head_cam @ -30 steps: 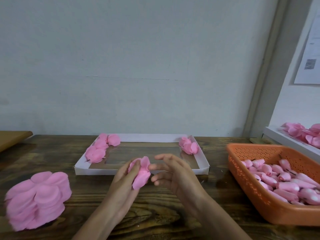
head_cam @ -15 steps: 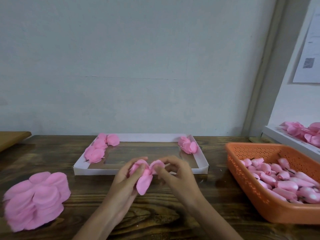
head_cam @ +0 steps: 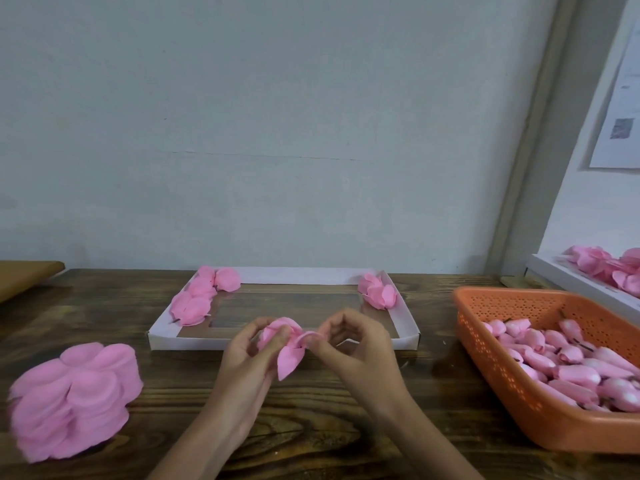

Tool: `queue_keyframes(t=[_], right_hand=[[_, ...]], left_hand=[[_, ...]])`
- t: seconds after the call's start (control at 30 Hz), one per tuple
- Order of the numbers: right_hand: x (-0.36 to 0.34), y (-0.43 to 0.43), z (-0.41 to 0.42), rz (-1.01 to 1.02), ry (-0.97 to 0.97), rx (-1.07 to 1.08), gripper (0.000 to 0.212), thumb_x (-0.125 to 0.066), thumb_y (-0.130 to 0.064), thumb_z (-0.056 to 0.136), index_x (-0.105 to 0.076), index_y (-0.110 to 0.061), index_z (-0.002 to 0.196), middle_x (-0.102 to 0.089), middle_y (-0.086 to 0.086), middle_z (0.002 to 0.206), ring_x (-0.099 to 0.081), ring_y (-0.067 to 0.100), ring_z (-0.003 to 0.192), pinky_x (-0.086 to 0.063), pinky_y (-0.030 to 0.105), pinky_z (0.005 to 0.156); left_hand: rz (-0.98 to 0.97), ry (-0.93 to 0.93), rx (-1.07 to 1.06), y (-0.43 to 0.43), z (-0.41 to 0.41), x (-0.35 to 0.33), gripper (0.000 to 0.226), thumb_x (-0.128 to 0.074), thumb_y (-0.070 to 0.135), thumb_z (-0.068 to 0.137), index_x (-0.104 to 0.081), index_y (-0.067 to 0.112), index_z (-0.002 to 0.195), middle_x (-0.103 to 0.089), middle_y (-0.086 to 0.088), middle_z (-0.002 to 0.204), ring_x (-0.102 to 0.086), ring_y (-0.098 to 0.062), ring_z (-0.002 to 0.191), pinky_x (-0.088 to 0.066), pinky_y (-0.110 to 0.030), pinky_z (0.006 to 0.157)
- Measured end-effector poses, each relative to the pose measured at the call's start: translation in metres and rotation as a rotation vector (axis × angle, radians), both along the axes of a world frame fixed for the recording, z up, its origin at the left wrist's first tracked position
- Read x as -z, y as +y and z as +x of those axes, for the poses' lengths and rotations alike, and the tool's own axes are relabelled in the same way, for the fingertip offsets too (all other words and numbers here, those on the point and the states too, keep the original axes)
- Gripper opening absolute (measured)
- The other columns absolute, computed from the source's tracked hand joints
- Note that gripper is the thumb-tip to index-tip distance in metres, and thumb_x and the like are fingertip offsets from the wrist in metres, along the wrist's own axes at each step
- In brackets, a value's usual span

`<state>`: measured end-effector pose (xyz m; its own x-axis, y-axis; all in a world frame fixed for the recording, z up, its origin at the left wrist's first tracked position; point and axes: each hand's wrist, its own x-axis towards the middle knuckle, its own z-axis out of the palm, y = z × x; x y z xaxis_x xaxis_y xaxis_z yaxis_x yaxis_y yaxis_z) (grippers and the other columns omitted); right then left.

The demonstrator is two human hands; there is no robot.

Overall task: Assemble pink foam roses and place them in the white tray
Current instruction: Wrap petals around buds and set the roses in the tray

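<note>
head view is showing left hand (head_cam: 247, 356) and right hand (head_cam: 356, 344) grips both pinching the half-wrapped foam rose (head_cam: 278, 336) just before the white tray (head_cam: 187, 341), risking a loose petal (head_cam: 289, 363) tearing or unwrapping.

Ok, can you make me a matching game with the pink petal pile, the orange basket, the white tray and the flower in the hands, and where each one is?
Things
1. pile of pink foam petals
2. orange basket
3. white tray
4. half-made rose

Places
A. pinched between the left hand and the right hand
B. far left on the wooden table
C. far right, holding rosebuds
D. in the middle, behind the hands, with finished roses in its back corners

Pairs: 1-B, 2-C, 3-D, 4-A
</note>
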<state>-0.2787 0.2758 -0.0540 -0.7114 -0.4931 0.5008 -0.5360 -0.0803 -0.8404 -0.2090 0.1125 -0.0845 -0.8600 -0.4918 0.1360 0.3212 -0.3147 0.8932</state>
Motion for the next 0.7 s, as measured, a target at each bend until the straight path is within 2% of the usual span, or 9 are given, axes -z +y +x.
queue_keyframes(t=[0.1, 0.17, 0.23, 0.37, 0.53, 0.63, 0.7], right_hand=[[0.003, -0.001, 0.004, 0.016, 0.148, 0.041, 0.021, -0.081, -0.033, 0.089, -0.066, -0.023, 0.077, -0.07, -0.006, 0.072, -0.063, 0.012, 0.065, -0.048, 0.022, 0.058], [0.004, -0.002, 0.006, 0.068, 0.225, 0.035, 0.023, -0.078, -0.034, 0.09, -0.063, -0.023, 0.076, -0.068, -0.007, 0.071, -0.061, 0.013, 0.063, -0.043, 0.017, 0.058], [0.006, -0.003, 0.008, 0.13, 0.297, 0.033, 0.024, -0.076, -0.035, 0.091, -0.062, -0.022, 0.076, -0.065, -0.007, 0.071, -0.06, 0.013, 0.063, -0.043, 0.017, 0.058], [0.01, -0.006, 0.015, 0.216, 0.446, 0.078, 0.021, -0.071, -0.038, 0.092, -0.062, -0.025, 0.079, -0.056, -0.014, 0.076, -0.056, 0.009, 0.069, -0.039, 0.016, 0.061], [0.011, -0.007, 0.019, 0.218, 0.451, 0.142, 0.019, -0.07, -0.041, 0.092, -0.055, -0.039, 0.079, -0.045, -0.02, 0.084, -0.054, 0.004, 0.074, -0.037, 0.011, 0.062], [0.012, -0.008, 0.019, 0.221, 0.476, 0.138, 0.014, -0.07, -0.039, 0.092, -0.06, -0.035, 0.083, -0.045, -0.022, 0.088, -0.056, 0.004, 0.074, -0.042, 0.015, 0.062], [0.011, -0.009, 0.019, 0.204, 0.512, 0.153, 0.013, -0.07, -0.037, 0.092, -0.06, -0.034, 0.084, -0.048, -0.022, 0.091, -0.056, 0.003, 0.076, -0.047, 0.02, 0.063]], left_hand=[[-0.02, -0.007, -0.021, 0.0, 0.001, 0.0, 0.044, -0.086, 0.03, 0.073, -0.074, 0.006, 0.108, -0.075, -0.02, 0.111, -0.075, -0.028, 0.103, -0.062, -0.032, 0.083], [-0.05, -0.009, -0.025, 0.001, 0.002, 0.0, 0.04, -0.085, 0.032, 0.074, -0.074, 0.01, 0.106, -0.075, -0.019, 0.108, -0.075, -0.027, 0.098, -0.063, -0.033, 0.08], [-0.098, -0.021, -0.033, 0.002, 0.004, 0.001, 0.034, -0.084, 0.035, 0.074, -0.076, 0.015, 0.1, -0.076, -0.019, 0.105, -0.075, -0.027, 0.094, -0.063, -0.037, 0.08], [-0.17, -0.039, -0.043, 0.006, 0.006, 0.001, 0.033, -0.079, 0.04, 0.077, -0.075, 0.015, 0.099, -0.074, -0.016, 0.099, -0.071, -0.028, 0.091, -0.058, -0.043, 0.076], [-0.167, -0.024, -0.044, 0.008, 0.006, 0.0, 0.031, -0.073, 0.039, 0.085, -0.079, 0.016, 0.104, -0.076, -0.017, 0.104, -0.073, -0.027, 0.094, -0.059, -0.041, 0.076], [-0.217, -0.013, -0.049, 0.01, 0.004, 0.001, 0.026, -0.068, 0.036, 0.09, -0.081, 0.019, 0.105, -0.078, -0.014, 0.102, -0.074, -0.026, 0.094, -0.059, -0.037, 0.074], [-0.225, -0.014, -0.05, 0.01, 0.004, 0.002, 0.025, -0.067, 0.035, 0.091, -0.082, 0.021, 0.106, -0.078, -0.012, 0.102, -0.074, -0.027, 0.096, -0.059, -0.04, 0.076]])
